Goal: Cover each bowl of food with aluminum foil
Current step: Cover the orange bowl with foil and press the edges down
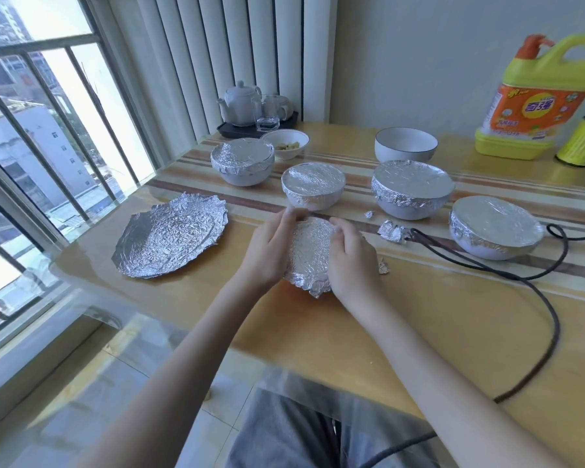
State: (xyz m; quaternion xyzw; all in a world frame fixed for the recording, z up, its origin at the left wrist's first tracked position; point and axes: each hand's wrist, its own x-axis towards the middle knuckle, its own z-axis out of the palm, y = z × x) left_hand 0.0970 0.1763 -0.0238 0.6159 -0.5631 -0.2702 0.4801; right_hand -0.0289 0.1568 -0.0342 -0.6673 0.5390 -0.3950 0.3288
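Item: foil-covered bowl (309,255), near table (419,332) edge, gripped by our left hand (271,251) and right hand (352,261), fingers curled over its foil rim. Behind it we count four foil-covered bowls (313,186), two uncovered bowls (405,144). Loose foil sheet (171,233) lies left.

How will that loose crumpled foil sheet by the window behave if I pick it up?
The foil sheet looks thin and creased, so it is probably very light and floppy. Its ragged edges suggest that it tears easily. Its curled-up rim hints that it holds whatever shape it is bent into.
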